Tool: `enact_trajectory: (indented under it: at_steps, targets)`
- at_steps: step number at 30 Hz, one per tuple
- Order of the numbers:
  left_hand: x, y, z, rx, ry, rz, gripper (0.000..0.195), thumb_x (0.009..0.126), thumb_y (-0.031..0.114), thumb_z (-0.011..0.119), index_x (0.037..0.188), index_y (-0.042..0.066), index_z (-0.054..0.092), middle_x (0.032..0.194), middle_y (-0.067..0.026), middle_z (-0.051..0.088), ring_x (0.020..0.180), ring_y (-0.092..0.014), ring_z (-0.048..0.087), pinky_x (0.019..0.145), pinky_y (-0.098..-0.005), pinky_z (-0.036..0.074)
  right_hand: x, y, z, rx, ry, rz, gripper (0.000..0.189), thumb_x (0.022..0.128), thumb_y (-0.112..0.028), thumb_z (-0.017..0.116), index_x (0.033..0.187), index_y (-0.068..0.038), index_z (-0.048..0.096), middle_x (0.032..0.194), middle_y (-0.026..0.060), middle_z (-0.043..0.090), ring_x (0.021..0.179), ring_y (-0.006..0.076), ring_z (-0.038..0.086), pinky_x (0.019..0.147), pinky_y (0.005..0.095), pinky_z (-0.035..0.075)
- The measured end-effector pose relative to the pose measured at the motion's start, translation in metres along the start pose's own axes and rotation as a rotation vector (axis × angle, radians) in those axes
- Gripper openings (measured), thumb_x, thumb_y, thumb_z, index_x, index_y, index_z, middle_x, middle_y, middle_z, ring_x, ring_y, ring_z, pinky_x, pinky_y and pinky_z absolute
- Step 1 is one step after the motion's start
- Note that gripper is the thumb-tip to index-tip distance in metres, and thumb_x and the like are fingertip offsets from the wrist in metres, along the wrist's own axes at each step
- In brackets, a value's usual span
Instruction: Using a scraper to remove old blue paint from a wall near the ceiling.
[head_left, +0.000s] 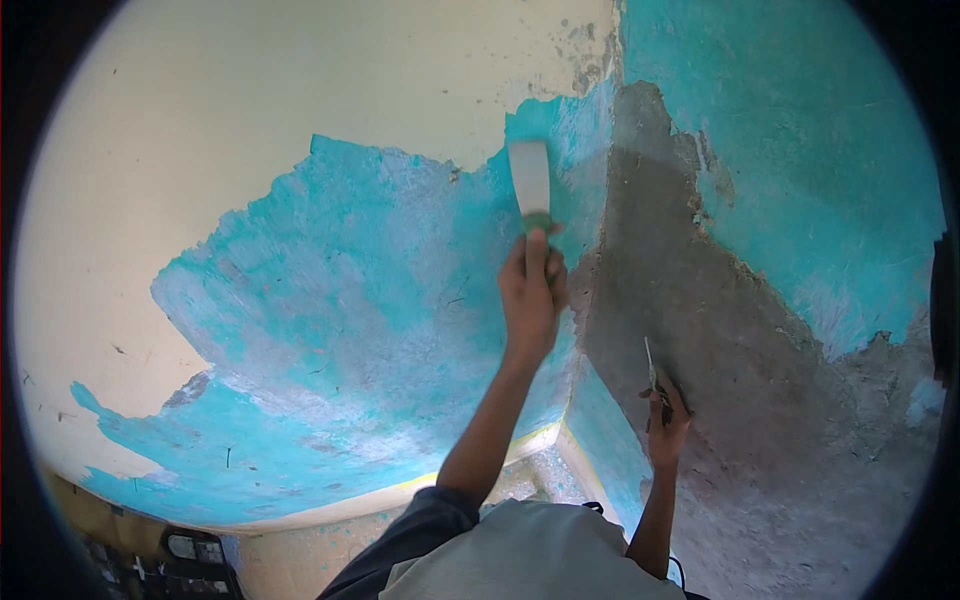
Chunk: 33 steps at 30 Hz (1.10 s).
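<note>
My left hand (531, 300) is closed around the green handle of a putty knife (530, 176). The wide metal blade points up and lies over turquoise paint on the left wall (360, 285), just below the ragged edge of the cream paint (262, 90). Lower and to the right, my right hand (666, 420) holds a small tool with a thin, light shaft (648, 354) pointing up, in front of bare grey-brown plaster (697, 300). The exact kind of tool cannot be told, nor whether its tip touches the wall.
The wall corner (609, 172) runs down between both hands. Turquoise paint (795, 150) covers the upper right wall. Speckled floor (536, 476) shows below the corner, with flakes on the floor at lower left. Dark objects (199, 562) stand at the bottom left.
</note>
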<state>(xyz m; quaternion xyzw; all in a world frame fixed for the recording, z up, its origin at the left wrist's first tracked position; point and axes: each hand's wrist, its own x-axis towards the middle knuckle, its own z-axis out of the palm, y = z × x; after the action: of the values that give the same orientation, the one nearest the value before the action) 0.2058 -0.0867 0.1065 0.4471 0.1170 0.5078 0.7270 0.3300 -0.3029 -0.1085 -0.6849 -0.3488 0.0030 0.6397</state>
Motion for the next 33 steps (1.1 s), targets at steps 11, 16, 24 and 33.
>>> enact_trajectory:
  at_steps: [11,16,24,33]
  targets:
    - [0.012,0.025,0.032,0.074,0.023,0.053,0.042,0.112,0.038,0.054,0.129,0.0,0.062,0.08,0.0065,0.042,0.058,-0.002,0.031,0.046,-0.0231,0.023,-0.004,0.009,-0.004,-0.003,-0.004,-0.039,0.035,0.106,-0.012,0.061,0.14,-0.005,0.065,0.094,0.0061,0.075,0.054,0.0034,0.046,0.05,0.0228,0.039]
    - [0.011,0.027,0.029,0.074,0.024,0.04,0.043,0.111,0.038,0.055,0.131,0.0,0.061,0.082,0.0061,0.043,0.058,-0.002,0.031,0.045,-0.0225,0.022,-0.004,0.011,-0.003,-0.054,-0.027,-0.079,0.034,0.106,-0.01,0.061,0.139,-0.005,0.065,0.093,0.0057,0.075,0.054,0.0034,0.047,0.05,0.0226,0.039]
    - [0.005,0.023,0.03,0.066,-0.007,0.028,0.043,0.112,0.034,0.055,0.137,0.0,0.059,0.084,0.0062,0.043,0.058,-0.002,0.029,0.045,-0.0214,0.021,-0.003,0.014,-0.003,-0.058,-0.002,-0.085,0.036,0.105,-0.007,0.061,0.14,-0.003,0.065,0.094,0.0061,0.075,0.056,0.0029,0.046,0.052,0.0227,0.04]
    - [0.012,0.017,0.032,0.071,-0.042,0.108,0.043,0.112,0.035,0.053,0.138,0.001,0.059,0.085,0.0067,0.043,0.059,-0.001,0.029,0.046,-0.0213,0.021,-0.002,0.012,-0.002,-0.032,-0.005,-0.048,0.034,0.105,-0.01,0.062,0.138,-0.003,0.066,0.093,0.0065,0.075,0.057,0.0033,0.047,0.053,0.0225,0.041]
